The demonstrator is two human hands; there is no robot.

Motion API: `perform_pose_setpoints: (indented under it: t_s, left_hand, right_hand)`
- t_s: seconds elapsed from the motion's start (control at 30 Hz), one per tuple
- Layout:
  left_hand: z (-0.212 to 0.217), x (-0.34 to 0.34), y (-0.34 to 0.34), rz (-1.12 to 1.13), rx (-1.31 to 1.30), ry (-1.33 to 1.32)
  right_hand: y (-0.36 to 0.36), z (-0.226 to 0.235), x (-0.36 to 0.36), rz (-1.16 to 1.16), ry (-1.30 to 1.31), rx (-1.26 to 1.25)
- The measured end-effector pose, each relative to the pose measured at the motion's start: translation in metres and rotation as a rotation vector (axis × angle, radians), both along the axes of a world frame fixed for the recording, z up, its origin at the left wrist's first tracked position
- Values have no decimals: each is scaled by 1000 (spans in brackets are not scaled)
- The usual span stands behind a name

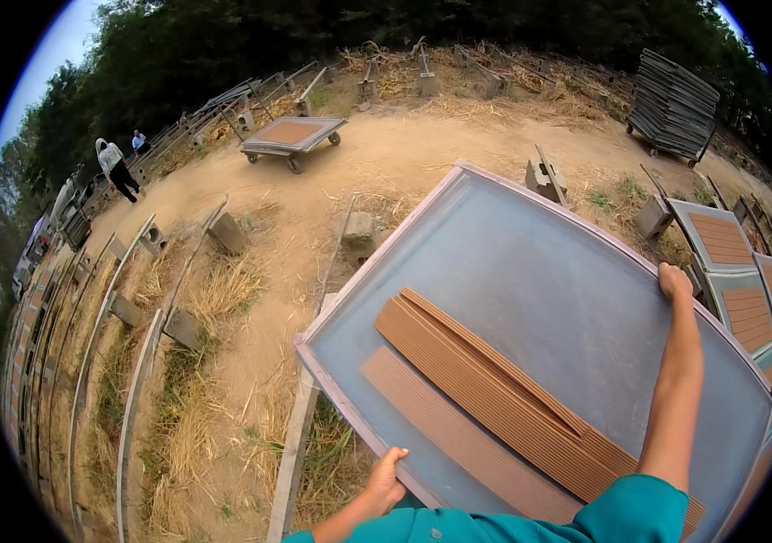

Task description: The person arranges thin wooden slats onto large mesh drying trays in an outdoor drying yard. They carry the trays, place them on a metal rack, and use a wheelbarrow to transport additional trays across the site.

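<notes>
1. Tray (540, 244): a framed mesh panel was held in front of the person, tilted, one corner pointing up the path. It lay between the two hands.
2. Left hand (386, 481): grasped the tray's lower-left edge, the thumb lying over the frame. How the other fingers wrapped underneath could not be told.
3. Right hand (675, 281): gripped the opposite, upper-right edge, its fingers curled over the frame. The forearm passed above the mesh.
4. Dark strips (485, 385): long, ridged and brown, partly overlapping, these lay flat on the mesh — right of the left hand and well apart from the right hand, with bare mesh between.
5. Pale strip (440, 425): lay alongside the dark strips, on the side nearer the left hand. Neither hand touched any strip. The teal sleeve (644, 507) hid part of their near ends.
6. Surroundings: rails (137, 389) on blocks (227, 233) stood to the left. Loaded trays (752, 282) lay to the right, bearing brown sheets. Ahead, a wheeled cart (277, 154) carried brown material; a tall stack (671, 107) of panels stood at far right. Two people (114, 167) were far off at left.
</notes>
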State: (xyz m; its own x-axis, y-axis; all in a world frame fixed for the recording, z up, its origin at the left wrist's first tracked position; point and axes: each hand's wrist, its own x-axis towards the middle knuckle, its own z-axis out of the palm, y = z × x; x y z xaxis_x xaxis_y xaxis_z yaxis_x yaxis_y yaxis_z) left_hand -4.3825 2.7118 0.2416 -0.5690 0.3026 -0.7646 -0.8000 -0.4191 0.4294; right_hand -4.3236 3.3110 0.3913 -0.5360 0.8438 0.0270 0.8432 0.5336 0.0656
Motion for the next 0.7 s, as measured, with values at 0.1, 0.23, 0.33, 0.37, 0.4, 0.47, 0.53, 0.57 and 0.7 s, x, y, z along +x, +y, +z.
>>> perform_pose_setpoints:
  t_s: [0.1, 0.23, 0.33, 0.37, 0.4, 0.47, 0.53, 0.57, 0.7]
  left_hand:
    - [7, -60, 45, 34, 0, -20]
    - [18, -145, 88, 87, 6, -36]
    - [-17, -244, 130, 67, 65, -99]
    - [-17, -278, 146, 66, 111, -89]
    - [-18, -309, 159, 72, 91, -75]
    - [-15, -362, 186, 86, 48, -60]
    - [-3, -414, 206, 69, 69, -50]
    - [3, -438, 210, 70, 57, -54]
    - [24, -534, 254, 81, 37, -34]
  right_hand:
    - [56, 5, -86, 60, -9, 10]
    - [95, 19, -204, 109, -19, 47]
    - [127, 0, -301, 106, -104, 58]
    - [142, 8, -332, 106, -91, 67]
    - [155, 13, -363, 106, -82, 76]
    - [180, 15, -408, 66, -65, 59]
    - [219, 15, -450, 30, -39, 49]
    - [228, 13, -483, 33, -29, 23]
    - [281, 13, -585, -5, -4, -40]
